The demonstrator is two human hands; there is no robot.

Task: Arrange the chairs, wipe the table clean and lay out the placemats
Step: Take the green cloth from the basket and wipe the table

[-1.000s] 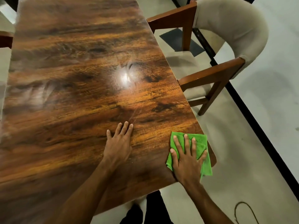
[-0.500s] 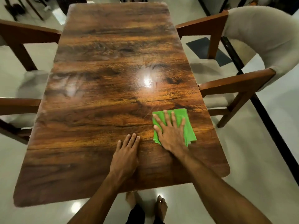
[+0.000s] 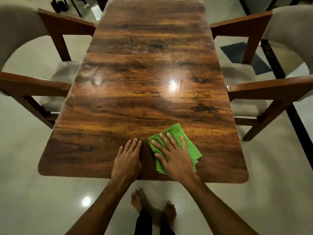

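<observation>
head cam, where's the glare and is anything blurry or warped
Head view: a bright glare spot sits mid-table, with a fainter smear to its left and another reflection on the floor. Head view: the left chair and right chair look soft and stretched at the frame edges. Head view: the left hand, right hand and cloth are fairly sharp.

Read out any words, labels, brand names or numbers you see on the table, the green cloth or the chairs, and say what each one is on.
None: no readable text anywhere in this view.
Table: only wood grain and light glare.
Green cloth under the right hand: no tag or print showing.
Left chair and right chair: plain fabric and wood.
Dark items on the floor, far left: too small and blurred to tell.
</observation>
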